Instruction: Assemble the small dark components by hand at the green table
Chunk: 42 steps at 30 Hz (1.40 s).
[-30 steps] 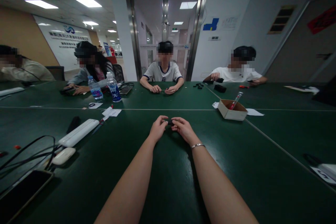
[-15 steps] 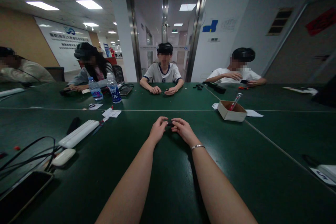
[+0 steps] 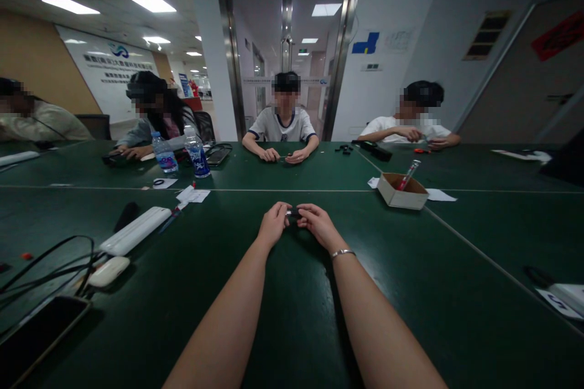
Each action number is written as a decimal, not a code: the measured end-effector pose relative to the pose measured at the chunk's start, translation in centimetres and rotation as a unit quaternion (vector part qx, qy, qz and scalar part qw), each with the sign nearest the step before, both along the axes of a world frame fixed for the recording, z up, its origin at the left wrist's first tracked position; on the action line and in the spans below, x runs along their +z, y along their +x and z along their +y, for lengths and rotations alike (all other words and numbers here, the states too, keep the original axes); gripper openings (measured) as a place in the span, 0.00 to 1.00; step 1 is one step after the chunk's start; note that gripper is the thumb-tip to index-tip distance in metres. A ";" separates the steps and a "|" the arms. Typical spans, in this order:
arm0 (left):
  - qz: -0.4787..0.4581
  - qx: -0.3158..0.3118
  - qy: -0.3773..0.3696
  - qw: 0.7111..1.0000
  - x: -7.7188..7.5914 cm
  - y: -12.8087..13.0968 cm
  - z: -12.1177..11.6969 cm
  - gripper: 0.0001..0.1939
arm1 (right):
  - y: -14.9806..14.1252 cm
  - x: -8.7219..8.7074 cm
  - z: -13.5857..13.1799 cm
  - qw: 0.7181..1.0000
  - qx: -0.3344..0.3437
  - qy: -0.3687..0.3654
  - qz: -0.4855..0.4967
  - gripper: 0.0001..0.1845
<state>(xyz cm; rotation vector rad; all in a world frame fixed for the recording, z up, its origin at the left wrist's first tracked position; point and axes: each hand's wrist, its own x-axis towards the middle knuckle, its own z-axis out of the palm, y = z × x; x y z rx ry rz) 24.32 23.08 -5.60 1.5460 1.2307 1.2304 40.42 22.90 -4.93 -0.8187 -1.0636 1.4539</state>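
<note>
A small black piece (image 3: 294,213) with a silvery end lies between my two hands, just above the table. Its exact kind is too small to make out. My left hand (image 3: 274,223) pinches the silvery end between thumb and fingertips, closed. From the other side, the fingers of my right hand (image 3: 316,222) are closed on the black part. Fingertips hide much of the piece. Both hands are over the green table (image 3: 301,292), and the right wrist wears a metal bracelet.
To the right stands an open cardboard box (image 3: 401,199) with a red-and-white tube inside. At left lie a white power strip (image 3: 135,231), cables, a white rounded case (image 3: 109,271) and a phone (image 3: 41,331). Two water bottles (image 3: 197,155) stand farther off. Several people sit opposite.
A silvery end now shows at my left fingertips, where only black was visible before. My hands have barely moved. The dark flat thing held by the person at far right no longer shows.
</note>
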 end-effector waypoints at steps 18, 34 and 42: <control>0.009 0.006 -0.008 1.000 0.0 0.0 0.0 0.15 | 0.0 0.1 -0.1 1.000 0.002 -0.001 0.005 0.19; 0.121 0.086 0.042 0.988 0.6 0.1 -0.6 0.06 | -2.2 -0.7 -0.7 0.875 -0.127 0.215 -0.415 0.09; 0.088 0.039 -0.029 0.995 2.1 -1.7 -3.5 0.05 | -0.6 1.3 -6.3 0.804 -0.016 0.250 -0.539 0.16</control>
